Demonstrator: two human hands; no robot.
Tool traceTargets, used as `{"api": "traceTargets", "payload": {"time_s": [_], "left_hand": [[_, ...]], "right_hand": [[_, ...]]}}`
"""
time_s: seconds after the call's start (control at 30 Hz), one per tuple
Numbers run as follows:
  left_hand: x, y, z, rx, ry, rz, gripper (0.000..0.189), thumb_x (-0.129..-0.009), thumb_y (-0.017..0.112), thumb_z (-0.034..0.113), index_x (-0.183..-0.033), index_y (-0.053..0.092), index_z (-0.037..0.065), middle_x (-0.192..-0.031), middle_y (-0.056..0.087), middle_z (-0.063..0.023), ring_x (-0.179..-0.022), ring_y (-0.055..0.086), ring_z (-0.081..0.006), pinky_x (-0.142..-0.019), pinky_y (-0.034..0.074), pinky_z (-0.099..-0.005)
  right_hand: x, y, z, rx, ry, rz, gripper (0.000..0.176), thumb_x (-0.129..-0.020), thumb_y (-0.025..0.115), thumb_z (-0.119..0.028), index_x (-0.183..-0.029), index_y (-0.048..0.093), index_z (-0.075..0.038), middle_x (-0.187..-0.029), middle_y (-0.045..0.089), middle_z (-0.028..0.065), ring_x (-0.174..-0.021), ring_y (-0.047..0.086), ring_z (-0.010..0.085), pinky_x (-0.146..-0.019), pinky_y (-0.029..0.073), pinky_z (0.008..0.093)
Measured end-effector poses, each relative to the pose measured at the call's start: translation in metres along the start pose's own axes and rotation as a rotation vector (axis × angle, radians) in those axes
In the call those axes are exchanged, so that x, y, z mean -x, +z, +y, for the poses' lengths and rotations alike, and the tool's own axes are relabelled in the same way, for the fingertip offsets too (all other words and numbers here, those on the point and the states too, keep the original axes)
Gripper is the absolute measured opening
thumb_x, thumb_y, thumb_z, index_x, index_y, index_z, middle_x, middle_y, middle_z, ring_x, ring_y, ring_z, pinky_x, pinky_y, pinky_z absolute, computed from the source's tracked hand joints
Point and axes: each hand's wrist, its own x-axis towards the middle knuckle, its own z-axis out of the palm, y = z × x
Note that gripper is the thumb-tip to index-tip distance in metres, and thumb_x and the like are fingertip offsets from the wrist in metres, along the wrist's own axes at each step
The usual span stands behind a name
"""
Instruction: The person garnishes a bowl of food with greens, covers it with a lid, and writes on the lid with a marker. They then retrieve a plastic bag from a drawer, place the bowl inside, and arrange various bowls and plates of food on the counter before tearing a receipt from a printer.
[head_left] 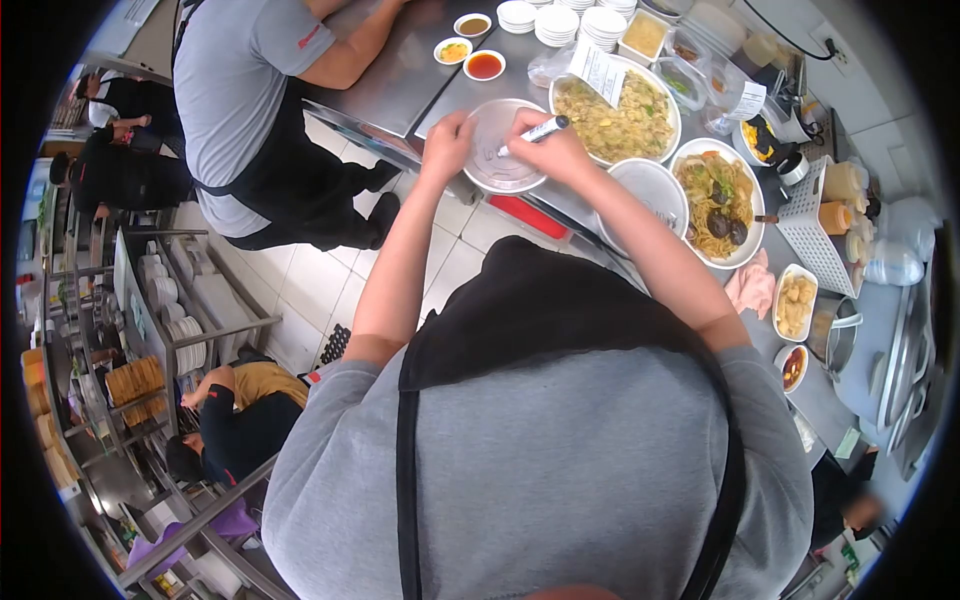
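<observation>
A round, translucent plastic lid (490, 130) lies at the counter's front edge, with some dark pen marks on its surface. My left hand (449, 148) grips its left rim. In my right hand (553, 152) is a white and black marker (538, 133), its tip down at the lid's right half. Just beyond the right hand stands a large bowl of fried rice (625, 115) with a paper slip (598, 74) on it. Under the right forearm sits another round plastic container (640, 180), and to its right is a bowl of noodles with mushrooms (722, 195).
Three small sauce dishes, including a red one (484, 66), sit beyond the lid near stacked white cups (556, 24). A white basket (815, 230) of bottles stands right, near a pink cloth (750, 285). A co-worker in a grey shirt (225, 100) stands at left; another person (240, 420) bends by shelves.
</observation>
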Motion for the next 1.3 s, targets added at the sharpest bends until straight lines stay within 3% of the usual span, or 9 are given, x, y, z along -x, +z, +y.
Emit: {"api": "traceTargets", "payload": {"time_s": [0.13, 0.23, 0.33, 0.4, 0.63, 0.8, 0.93, 1.17, 1.3], "left_hand": [[0.002, -0.002, 0.005, -0.02, -0.003, 0.002, 0.026, -0.087, 0.052, 0.025, -0.1, 0.061, 0.005, -0.08, 0.063, -0.0141, -0.073, 0.059, -0.0218, -0.069, 0.045, -0.0306], [0.002, -0.002, 0.009, 0.052, -0.013, 0.023, 0.026, -0.082, 0.052, 0.025, -0.089, 0.061, 0.002, -0.085, 0.059, -0.022, -0.084, 0.056, -0.0385, -0.073, 0.044, -0.0414], [-0.002, -0.002, 0.004, 0.05, -0.005, 0.036, 0.026, -0.082, 0.052, 0.025, -0.088, 0.061, 0.002, -0.088, 0.059, -0.0219, -0.085, 0.056, -0.0389, -0.073, 0.044, -0.0415], [-0.013, 0.004, -0.013, -0.109, 0.153, 0.104, 0.028, -0.085, 0.055, 0.028, -0.1, 0.062, 0.005, -0.077, 0.062, -0.0135, -0.068, 0.057, -0.0252, -0.068, 0.045, -0.0334], [-0.013, -0.033, 0.04, -0.011, 0.051, 0.289, 0.045, -0.077, 0.062, 0.016, -0.118, 0.046, 0.005, -0.064, 0.051, -0.0072, -0.062, 0.05, -0.0162, -0.062, 0.043, -0.0272], [0.047, -0.024, 0.098, 0.38, 0.332, -0.082, 0.074, -0.063, 0.046, -0.008, -0.132, 0.025, 0.007, -0.074, 0.043, 0.0001, -0.066, 0.043, -0.007, -0.062, 0.037, -0.0186], [0.064, -0.014, 0.138, 0.545, 0.253, -0.349, 0.084, -0.061, 0.047, -0.01, -0.137, 0.019, 0.01, -0.079, 0.042, -0.0013, -0.067, 0.043, -0.0081, -0.057, 0.035, -0.0175], [0.068, 0.01, 0.159, 0.501, 0.446, -0.461, 0.084, -0.061, 0.052, -0.007, -0.137, 0.02, 0.013, -0.079, 0.041, -0.0067, -0.062, 0.047, -0.0168, -0.057, 0.041, -0.0272], [0.071, 0.021, 0.178, 0.595, 0.392, -0.53, 0.088, -0.059, 0.052, -0.01, -0.137, 0.021, 0.015, -0.078, 0.037, -0.0055, -0.065, 0.044, -0.0148, -0.057, 0.04, -0.026]], "right_hand": [[0.0, 0.002, -0.004, 0.058, 0.057, -0.008, 0.017, -0.068, 0.061, -0.023, -0.072, 0.057, -0.007, -0.069, 0.06, 0.0105, -0.066, 0.059, 0.0233, -0.062, 0.045, 0.0329], [-0.001, 0.002, -0.003, 0.081, -0.043, 0.015, 0.015, -0.07, 0.061, -0.021, -0.072, 0.058, -0.007, -0.067, 0.06, 0.0093, -0.065, 0.059, 0.0181, -0.06, 0.045, 0.0301], [-0.009, -0.007, 0.002, -0.229, 0.17, -0.026, 0.014, -0.077, 0.061, -0.018, -0.074, 0.056, -0.005, -0.064, 0.054, -0.0003, -0.06, 0.05, 0.0074, -0.056, 0.041, 0.0222], [-0.01, -0.019, -0.004, -0.597, 0.219, 0.161, 0.012, -0.08, 0.062, -0.017, -0.079, 0.057, -0.006, -0.068, 0.054, -0.0007, -0.062, 0.051, 0.0063, -0.058, 0.042, 0.0201], [0.023, -0.068, -0.047, -0.464, 0.05, 0.322, 0.023, -0.079, 0.064, -0.026, -0.089, 0.061, -0.005, -0.072, 0.06, 0.0018, -0.06, 0.049, 0.0044, -0.053, 0.04, 0.0187], [0.065, -0.072, -0.071, -0.444, 0.126, 0.456, 0.023, -0.082, 0.06, -0.018, -0.065, 0.049, -0.006, -0.055, 0.046, -0.0021, -0.048, 0.043, 0.0046, -0.048, 0.034, 0.0183], [0.08, -0.062, -0.083, -0.401, 0.102, 0.462, 0.025, -0.082, 0.06, -0.016, -0.063, 0.046, -0.006, -0.056, 0.047, -0.0018, -0.051, 0.047, 0.0047, -0.048, 0.035, 0.0199], [0.106, -0.051, -0.059, -0.252, 0.083, 0.475, 0.017, -0.075, 0.054, -0.006, -0.061, 0.045, -0.005, -0.054, 0.048, -0.001, -0.052, 0.044, 0.0044, -0.049, 0.033, 0.021], [0.129, -0.06, -0.051, -0.279, 0.103, 0.55, 0.027, -0.083, 0.058, -0.015, -0.06, 0.045, -0.007, -0.056, 0.049, -0.0013, -0.049, 0.045, 0.0046, -0.046, 0.035, 0.0191]]}}
